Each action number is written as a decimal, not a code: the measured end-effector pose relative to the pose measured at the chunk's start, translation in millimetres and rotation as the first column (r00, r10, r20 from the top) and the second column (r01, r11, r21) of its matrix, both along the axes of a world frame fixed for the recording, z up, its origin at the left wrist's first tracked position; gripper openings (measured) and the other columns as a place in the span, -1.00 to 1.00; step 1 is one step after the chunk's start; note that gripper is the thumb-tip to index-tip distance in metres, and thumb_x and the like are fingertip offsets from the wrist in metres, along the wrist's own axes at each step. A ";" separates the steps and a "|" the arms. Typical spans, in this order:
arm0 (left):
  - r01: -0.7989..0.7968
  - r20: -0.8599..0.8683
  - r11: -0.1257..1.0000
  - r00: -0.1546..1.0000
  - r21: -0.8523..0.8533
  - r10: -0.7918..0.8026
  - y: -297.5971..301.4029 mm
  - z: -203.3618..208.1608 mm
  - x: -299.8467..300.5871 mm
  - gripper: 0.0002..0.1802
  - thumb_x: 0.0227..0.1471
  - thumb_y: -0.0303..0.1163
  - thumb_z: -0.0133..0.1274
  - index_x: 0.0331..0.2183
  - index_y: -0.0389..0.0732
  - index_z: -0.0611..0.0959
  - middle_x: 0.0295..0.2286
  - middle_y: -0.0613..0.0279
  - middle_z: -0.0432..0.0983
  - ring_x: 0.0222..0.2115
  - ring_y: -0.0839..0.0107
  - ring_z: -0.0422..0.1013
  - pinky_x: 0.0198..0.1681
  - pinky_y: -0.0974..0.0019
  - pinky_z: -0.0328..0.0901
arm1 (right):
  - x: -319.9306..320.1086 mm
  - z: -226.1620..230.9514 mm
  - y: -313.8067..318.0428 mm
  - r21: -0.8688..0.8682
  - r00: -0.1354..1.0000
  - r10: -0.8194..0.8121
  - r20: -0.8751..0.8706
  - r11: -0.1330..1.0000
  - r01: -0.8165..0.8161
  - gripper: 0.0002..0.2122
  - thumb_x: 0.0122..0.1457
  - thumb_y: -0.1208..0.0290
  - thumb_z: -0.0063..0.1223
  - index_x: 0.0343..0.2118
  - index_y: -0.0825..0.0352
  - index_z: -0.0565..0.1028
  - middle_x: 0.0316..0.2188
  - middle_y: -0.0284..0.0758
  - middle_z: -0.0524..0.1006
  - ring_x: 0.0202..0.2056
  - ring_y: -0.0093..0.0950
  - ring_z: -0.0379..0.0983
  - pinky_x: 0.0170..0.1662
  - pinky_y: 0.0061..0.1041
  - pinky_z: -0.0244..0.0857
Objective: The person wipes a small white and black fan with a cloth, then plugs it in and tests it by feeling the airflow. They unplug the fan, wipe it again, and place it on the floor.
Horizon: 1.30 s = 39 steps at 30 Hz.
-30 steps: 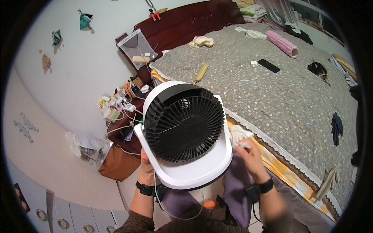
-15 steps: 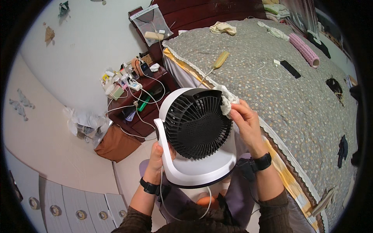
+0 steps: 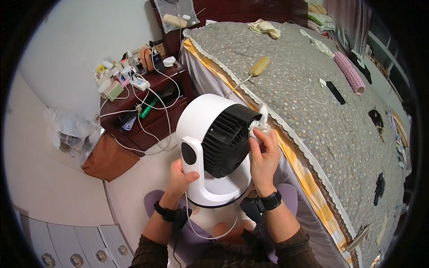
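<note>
A white electric fan (image 3: 203, 117) with a black slatted grille (image 3: 225, 140) is held up over my lap, its grille angled to the right. My left hand (image 3: 181, 176) grips the white side arm of the fan's stand, thumb across its front edge. In my right hand (image 3: 264, 156) a crumpled white cloth (image 3: 260, 126) is pinched between thumb and fingers, pressed against the right rim of the fan beside the black grille. A white cord (image 3: 210, 236) hangs in a loop below the fan. The tips of my left fingers are hidden behind the stand.
To the right stands a bed (image 3: 308, 120) with a grey flowered cover, bearing a pink foam roller (image 3: 348, 72), a yellow-handled object (image 3: 259, 66) and a black phone (image 3: 335, 92). A dark red nightstand (image 3: 134, 107) with cables and a brown bag (image 3: 109, 158) stand left.
The fan has turned so that its white left side shows more and its grille faces further right. My right hand with the cloth has shifted slightly left and down. The view has moved too.
</note>
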<state>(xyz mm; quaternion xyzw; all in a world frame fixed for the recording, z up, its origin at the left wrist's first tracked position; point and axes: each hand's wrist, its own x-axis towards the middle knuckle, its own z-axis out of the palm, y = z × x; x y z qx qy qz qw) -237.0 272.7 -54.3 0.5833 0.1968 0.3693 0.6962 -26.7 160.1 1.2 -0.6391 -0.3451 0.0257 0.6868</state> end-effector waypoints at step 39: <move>-0.203 -0.239 0.846 0.903 0.493 0.356 5.5 -15.5 -1.6 -0.37 -0.36 -0.17 0.57 -0.23 -0.27 0.68 -0.35 0.21 0.68 -0.35 0.41 0.59 -0.25 0.30 0.46 | -25.4 48.9 46.1 -0.303 0.779 0.346 0.524 0.930 -0.209 -0.87 0.03 0.58 0.32 -0.35 0.34 0.59 -0.34 -0.26 0.57 -0.39 -0.34 0.56 -0.35 -0.46 0.44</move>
